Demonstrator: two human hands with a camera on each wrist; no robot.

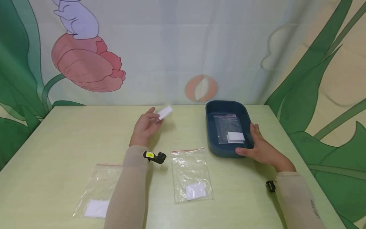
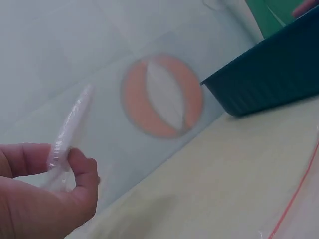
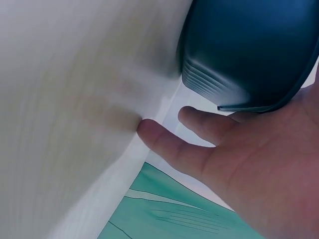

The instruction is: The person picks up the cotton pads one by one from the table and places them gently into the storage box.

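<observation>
Left to right on the counter: zip bag with white pad lying flat. Left hand raised, grip pinching small bagged pad. Second zip bag flat. Right hand, fingers straight, braces dark blue tray's near right corner.

My left hand is raised ahead of me, forearm stretched forward in a pale sleeve, thumb and fingers pinched together at the tips. My right hand sits lower and out to the right, wrist bent inward, palm facing left, fingers extended and relaxed, thumb spread apart from them. Both wrists carry small black cameras.
</observation>
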